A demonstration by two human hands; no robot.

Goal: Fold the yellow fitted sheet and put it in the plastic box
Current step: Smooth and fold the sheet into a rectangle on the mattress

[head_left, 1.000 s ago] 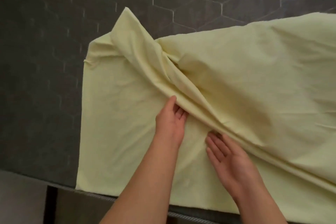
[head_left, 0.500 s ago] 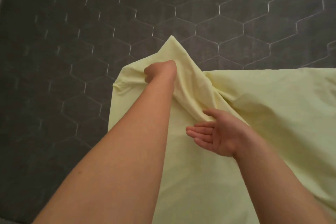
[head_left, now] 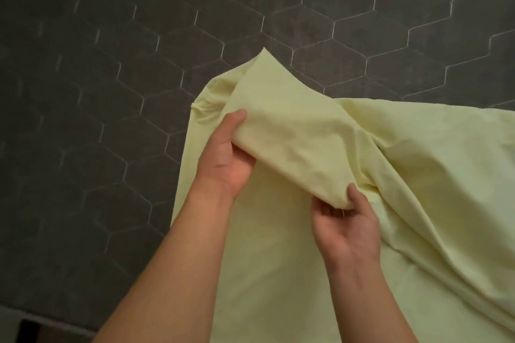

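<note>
A: Hands?
B: Right hand [head_left: 342, 220] is nearest, palm up, pinching a rolled fold of the yellow fitted sheet [head_left: 418, 175], thumb over and fingers under. Left hand [head_left: 225, 153], just beyond, grips the same fold with its thumb on top.
A: Sheet?
B: Soft matte cloth, creased, spread on a dark grey surface [head_left: 111, 64]. Lifted corner peaks at the far end. Pale hexagon outlines on the surface.
</note>
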